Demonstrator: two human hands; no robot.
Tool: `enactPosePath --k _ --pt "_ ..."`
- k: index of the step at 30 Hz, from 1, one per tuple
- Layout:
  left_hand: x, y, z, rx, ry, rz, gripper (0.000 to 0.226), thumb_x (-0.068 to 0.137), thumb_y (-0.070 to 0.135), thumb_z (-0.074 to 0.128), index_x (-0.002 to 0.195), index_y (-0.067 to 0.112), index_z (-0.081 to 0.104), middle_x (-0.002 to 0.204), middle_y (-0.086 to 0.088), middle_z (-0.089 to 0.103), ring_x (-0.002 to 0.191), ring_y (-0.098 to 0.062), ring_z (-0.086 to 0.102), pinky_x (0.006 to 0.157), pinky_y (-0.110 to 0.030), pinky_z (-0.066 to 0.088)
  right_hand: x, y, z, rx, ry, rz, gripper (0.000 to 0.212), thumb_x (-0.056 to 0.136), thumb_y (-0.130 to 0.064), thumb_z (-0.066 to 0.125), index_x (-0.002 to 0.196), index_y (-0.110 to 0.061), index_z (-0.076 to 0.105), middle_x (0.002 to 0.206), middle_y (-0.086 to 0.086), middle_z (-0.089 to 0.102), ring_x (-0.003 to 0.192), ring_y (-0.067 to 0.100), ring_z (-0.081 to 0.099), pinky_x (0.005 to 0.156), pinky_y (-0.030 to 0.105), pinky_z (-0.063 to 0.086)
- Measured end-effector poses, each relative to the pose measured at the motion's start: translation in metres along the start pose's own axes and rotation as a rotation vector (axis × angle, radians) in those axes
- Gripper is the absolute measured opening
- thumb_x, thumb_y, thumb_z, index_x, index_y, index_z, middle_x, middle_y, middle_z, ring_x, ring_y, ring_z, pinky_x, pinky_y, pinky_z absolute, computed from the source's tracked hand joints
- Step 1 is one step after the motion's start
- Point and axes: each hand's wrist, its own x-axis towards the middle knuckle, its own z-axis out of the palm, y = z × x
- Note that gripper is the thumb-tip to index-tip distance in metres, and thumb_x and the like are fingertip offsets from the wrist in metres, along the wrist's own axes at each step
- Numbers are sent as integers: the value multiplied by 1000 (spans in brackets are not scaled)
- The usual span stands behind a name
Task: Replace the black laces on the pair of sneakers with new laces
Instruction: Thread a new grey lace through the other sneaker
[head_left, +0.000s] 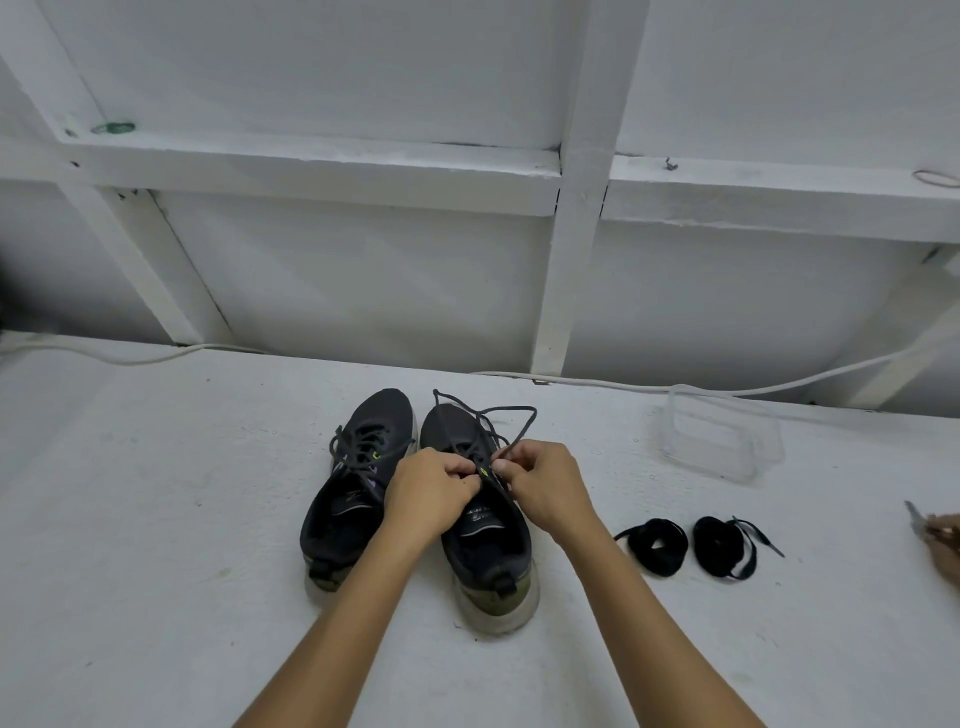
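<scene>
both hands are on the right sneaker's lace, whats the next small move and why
Probably keep drawing the old lace out of the top eyelets of the right sneaker. The left hand and right hand both pinch it at the tongue, its loose ends already lie over the toe, while the left sneaker is laced and two new lace bundles wait beside it.

1. Your two dark sneakers sit side by side on the white worktop (156, 519), toes toward the wall: the left sneaker (353, 488) and the right sneaker (483, 519).
2. Your left hand (431, 493) and right hand (545, 483) meet over the right sneaker's black lace (488, 421).
3. To the right of the sneakers lie two coiled black laces, the nearer bundle (657, 545) and the farther bundle (724, 545).
4. Behind the bundles stands a clear plastic container (722, 436).
5. A white cable (130, 358) runs along the wall.
</scene>
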Motion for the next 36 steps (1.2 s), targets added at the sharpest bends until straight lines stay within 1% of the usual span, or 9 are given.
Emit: enactPosePath --k 4,10,16,23,25,29,32,34,36 --pt "0 -1 0 -15 -2 9 22 86 32 72 107 28 78 72 20 60 95 -13 64 87 -26 51 3 2 1 37 -17 17 17 92 -15 71 79 -26 74 80 -5 75 80 15 70 86 44 60" --pt "0 -2 1 -50 -6 1 22 85 32 73 106 29 78 72 18 63 93 -12 65 88 -30 53 4 4 0 111 -65 33 14 94 -13 69 85 -20 76 85 -2 75 84 17 71 89 45 59" --pt "-1 0 1 -57 3 9 21 85 32 73 105 30 78 73 16 65 94 -12 65 87 -29 52 6 4 -1 107 -83 30 12 95 -15 69 86 -20 76 85 -3 75 84 14 70 89 39 60" --pt "-2 1 1 -96 -8 -6 19 84 33 74 102 33 78 73 9 71 83 -7 65 79 -25 52 3 2 -2 83 -116 24 10 92 -18 73 85 -13 78 87 -5 76 79 7 67 74 24 52" --pt "-2 1 0 -106 -25 -15 16 84 33 73 99 34 79 78 13 74 88 -5 66 82 -25 53 0 1 -7 119 -161 41 14 94 -21 69 85 -18 79 90 -7 77 82 5 68 75 22 51" --pt "0 5 0 -59 -27 -4 9 88 29 70 90 28 79 80 10 73 86 -9 65 80 -25 51 -18 4 -13 203 -223 40 18 98 -31 62 94 -31 80 99 -14 77 97 3 70 89 24 55" --pt "-1 8 -1 0 -41 38 8 91 25 65 88 25 72 82 9 60 83 -10 57 81 -24 42 -31 7 -9 300 -203 5 18 101 -28 58 105 -34 75 103 -15 75 99 0 68 83 16 52" --pt "-2 8 -2 25 -58 51 11 92 25 61 83 28 66 88 6 61 85 -10 57 86 -27 45 -32 5 -9 400 -195 19 17 101 -28 58 111 -29 73 103 -13 75 97 0 69 79 17 52" --pt "-3 4 -5 19 -71 38 13 94 25 58 84 27 65 91 5 63 87 -11 58 84 -28 47 -30 1 -11 467 -214 70 19 101 -32 60 109 -19 71 102 -7 74 94 3 69 77 22 56"
